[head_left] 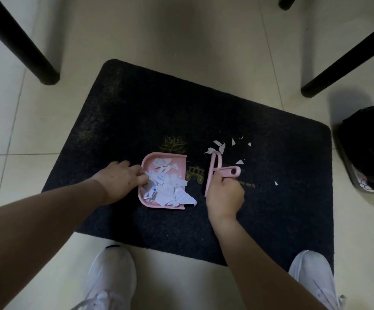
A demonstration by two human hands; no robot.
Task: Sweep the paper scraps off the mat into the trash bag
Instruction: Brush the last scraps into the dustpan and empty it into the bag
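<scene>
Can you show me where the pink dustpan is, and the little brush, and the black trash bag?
pink dustpan (146, 201): head view, on its bare pink rim at the near corner.
little brush (214, 163): head view, on its pink back above the hand.
black trash bag (369, 148): head view, on its crinkled black side.

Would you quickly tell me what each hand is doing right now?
Left hand: holds the back edge of the pink dustpan, fingers curled on it.
Right hand: grips the pink brush by its handle.
</scene>
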